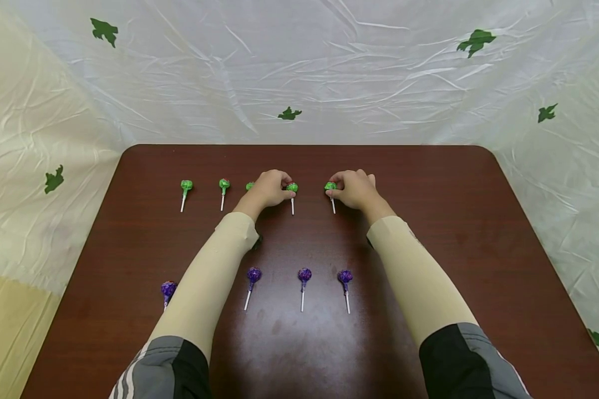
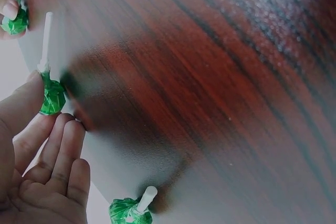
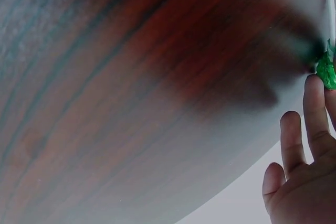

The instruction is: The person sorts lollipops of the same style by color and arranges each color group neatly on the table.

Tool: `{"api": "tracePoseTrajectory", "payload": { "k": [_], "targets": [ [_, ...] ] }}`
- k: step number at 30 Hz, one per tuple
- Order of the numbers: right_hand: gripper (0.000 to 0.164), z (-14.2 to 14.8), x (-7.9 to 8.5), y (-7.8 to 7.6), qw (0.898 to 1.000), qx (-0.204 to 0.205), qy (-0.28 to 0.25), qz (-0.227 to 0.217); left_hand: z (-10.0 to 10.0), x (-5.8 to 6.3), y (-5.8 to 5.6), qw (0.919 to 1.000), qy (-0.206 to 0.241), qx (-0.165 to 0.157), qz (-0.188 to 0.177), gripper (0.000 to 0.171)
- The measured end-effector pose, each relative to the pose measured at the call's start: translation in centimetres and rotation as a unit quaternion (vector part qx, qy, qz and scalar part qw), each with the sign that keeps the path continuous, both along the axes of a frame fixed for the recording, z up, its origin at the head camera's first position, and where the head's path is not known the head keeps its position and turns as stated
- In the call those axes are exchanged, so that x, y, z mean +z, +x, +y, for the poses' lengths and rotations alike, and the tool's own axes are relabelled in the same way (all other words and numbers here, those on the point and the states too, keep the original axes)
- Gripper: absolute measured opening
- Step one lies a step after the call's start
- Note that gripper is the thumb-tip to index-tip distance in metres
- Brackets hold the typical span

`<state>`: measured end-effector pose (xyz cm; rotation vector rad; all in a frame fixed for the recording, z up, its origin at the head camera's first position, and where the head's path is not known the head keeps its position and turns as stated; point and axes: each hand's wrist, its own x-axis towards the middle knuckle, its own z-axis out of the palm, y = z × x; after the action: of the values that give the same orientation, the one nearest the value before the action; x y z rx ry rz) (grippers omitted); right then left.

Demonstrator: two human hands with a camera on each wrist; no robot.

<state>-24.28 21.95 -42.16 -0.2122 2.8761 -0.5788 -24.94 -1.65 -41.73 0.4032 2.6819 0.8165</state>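
My left hand (image 1: 268, 191) pinches the green-wrapped head of a lollipop (image 1: 292, 188) between thumb and fingers, its white stick pointing toward me. To the right, my right hand (image 1: 355, 189) pinches another green lollipop (image 1: 331, 187) the same way. In the left wrist view the held lollipop (image 2: 53, 97) sits between thumb and fingertips, with one more green lollipop (image 2: 126, 211) lying below the hand. The right wrist view shows fingertips at the green wrapper (image 3: 326, 72) near the right edge. A green lollipop (image 1: 249, 185) is mostly hidden behind my left hand.
Two green lollipops, one far left (image 1: 187, 185) and one beside it (image 1: 224, 184), continue the back row. Nearer me lie several purple lollipops (image 1: 304, 275); my left sleeve partly covers the leftmost one (image 1: 168, 289). The brown table (image 1: 454, 249) ends at a white sheet (image 1: 299, 66) behind.
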Motion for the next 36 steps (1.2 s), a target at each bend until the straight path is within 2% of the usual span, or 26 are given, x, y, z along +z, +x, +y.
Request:
{"api": "tracePoseTrajectory", "payload": {
  "k": [36],
  "targets": [
    [0.042,0.21,0.35,0.08,1.0,0.008,-0.015,-0.01,0.11,0.12,-0.03,0.9998,-0.012,-0.014,0.011,0.042]
  ]
}}
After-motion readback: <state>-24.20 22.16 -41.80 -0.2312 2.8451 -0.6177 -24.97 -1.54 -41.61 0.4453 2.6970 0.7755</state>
